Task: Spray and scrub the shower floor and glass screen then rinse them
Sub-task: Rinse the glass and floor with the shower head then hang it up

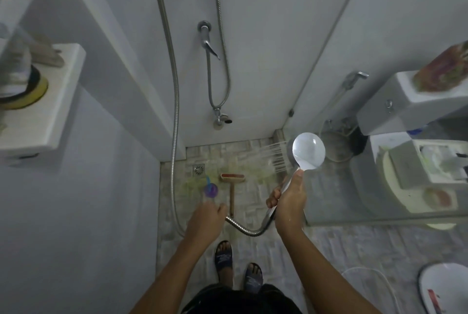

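Shower floor (243, 154): narrow strip, walls left and back, glass screen (336, 65) along right edge. Brush (231, 184) lies mid-floor, head toward back wall; purple bottle (210, 189) just left of it, near drain (198, 170) at back left corner. Right hand (288, 199): fingers wrapped tight round shower head (307, 151) handle, water jetting left. Left hand (207, 217): fingers curled over metal hose (243, 226); grip itself cannot be made out.

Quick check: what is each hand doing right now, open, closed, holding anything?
Left hand: closed around the metal shower hose.
Right hand: closed on the handle of the shower head, which is spraying water.
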The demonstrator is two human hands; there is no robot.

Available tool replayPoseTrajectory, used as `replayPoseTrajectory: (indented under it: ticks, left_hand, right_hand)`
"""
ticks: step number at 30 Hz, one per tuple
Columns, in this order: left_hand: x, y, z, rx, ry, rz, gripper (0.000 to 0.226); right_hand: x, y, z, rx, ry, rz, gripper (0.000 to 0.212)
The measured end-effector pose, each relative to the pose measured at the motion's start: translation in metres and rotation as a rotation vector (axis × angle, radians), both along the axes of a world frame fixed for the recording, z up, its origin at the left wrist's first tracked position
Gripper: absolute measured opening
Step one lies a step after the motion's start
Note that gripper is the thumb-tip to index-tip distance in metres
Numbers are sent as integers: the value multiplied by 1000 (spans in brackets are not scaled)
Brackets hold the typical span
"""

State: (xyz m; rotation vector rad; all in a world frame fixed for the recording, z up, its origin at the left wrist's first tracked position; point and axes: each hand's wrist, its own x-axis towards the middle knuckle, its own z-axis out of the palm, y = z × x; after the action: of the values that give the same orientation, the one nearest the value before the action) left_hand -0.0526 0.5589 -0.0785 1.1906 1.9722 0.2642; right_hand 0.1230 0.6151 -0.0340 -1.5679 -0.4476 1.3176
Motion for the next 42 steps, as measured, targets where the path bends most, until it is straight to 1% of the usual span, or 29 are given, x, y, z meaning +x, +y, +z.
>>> replayPoseTrajectory:
  ticks: [2, 6, 9, 12, 18, 21, 29, 39, 42]
  left_hand:
    - [-8, 7, -4, -2, -6, -7, 54]
    - [-17, 15, -11, 16, -14, -71, 55]
    - [-21, 20, -12, 25, -14, -104, 56]
    - [-28, 24, -15, 8, -6, -106, 55]
    - [-29, 25, -15, -11, -9, -101, 55]
    - [-25, 27, -11, -15, 3, -112, 55]
    - [-13, 32, -11, -11, 11, -144, 56]
    - [-11, 33, -15, 3, 1, -124, 54]
    - [-13, 34, -15, 13, 1, -119, 56]
  right_hand:
    - [-8, 6, -1, -8, -24, -19, 62]
    - [-17, 12, -2, -13, -59, -48, 46]
    - [-23, 16, -6, -33, -61, -77, 49]
    - [-29, 18, -8, -31, -63, -71, 45]
    - [-30, 21, -14, -36, -73, -46, 51]
    - [-25, 25, -13, -9, -80, -28, 48]
    - [-13, 28, -17, -4, -80, 10, 54]
    - [-8, 35, -15, -25, -26, -72, 62]
    - [-9, 36, -16, -34, -23, -60, 59]
